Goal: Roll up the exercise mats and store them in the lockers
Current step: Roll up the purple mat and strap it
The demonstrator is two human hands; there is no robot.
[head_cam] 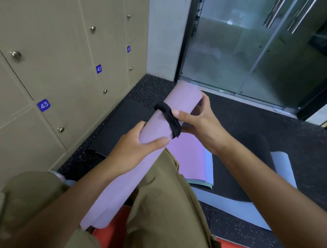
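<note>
I have the rolled pink mat [139,160] lying diagonally across my lap, its far end pointing toward the glass door [254,52] and its near end down by my knees. My left hand [134,150] wraps round the roll on the near side of the black strap [168,118], thumb over the top. My right hand [196,121] sits just beyond and beside that strap, thumb touching it and fingers curled under the roll on the far side; I judge it is pinching or tugging the strap into place, though I cannot tell how firmly.

The strap looks bunched and skewed across the roll, not lying flat. If I let go now, I expect it could slide toward the far end and the mat would spring open. The near end already shows loose layers fanning apart, so a weak grip from my left hand may let the roll telescope.

The lockers [49,73], left of the mat, all look closed; I would need a free hand for a knob [61,129], and carrying the roll one-handed risks it unwinding. Other mats [191,158] lie flat on the floor under the roll's far half, and I might trip on them as I stand.
</note>
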